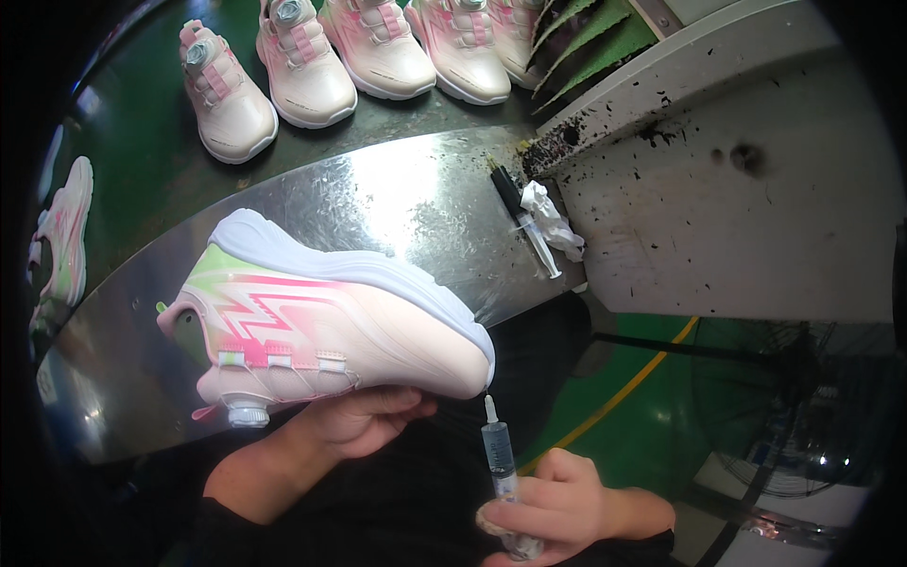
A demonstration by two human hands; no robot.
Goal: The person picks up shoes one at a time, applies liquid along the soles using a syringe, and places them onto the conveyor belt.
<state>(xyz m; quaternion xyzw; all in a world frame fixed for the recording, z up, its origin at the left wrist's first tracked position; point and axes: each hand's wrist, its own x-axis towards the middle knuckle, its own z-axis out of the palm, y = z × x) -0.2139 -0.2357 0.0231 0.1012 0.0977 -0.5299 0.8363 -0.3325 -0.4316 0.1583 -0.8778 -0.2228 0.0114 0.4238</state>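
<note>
My left hand [368,422] supports a pink, white and green sneaker [312,319] from its upper side. The shoe lies on its side in the air, its white sole [354,266] turned away from me and its toe to the right. A white dial closure [248,413] sits at its lower left. My right hand [549,503] grips a clear plastic syringe [499,450] that holds clear liquid. The thin tip of the syringe is at the toe, by the edge between sole and upper; whether it touches cannot be told. Some whitish material is between the right fingers and the syringe.
A metal plate [283,191] lies on the green work surface. On its right end are a dark-filled syringe [521,212] and crumpled white paper [551,220]. Several similar sneakers [312,78] stand along the far side, another shoe [67,241] at far left. A stained grey panel [708,212] is at right.
</note>
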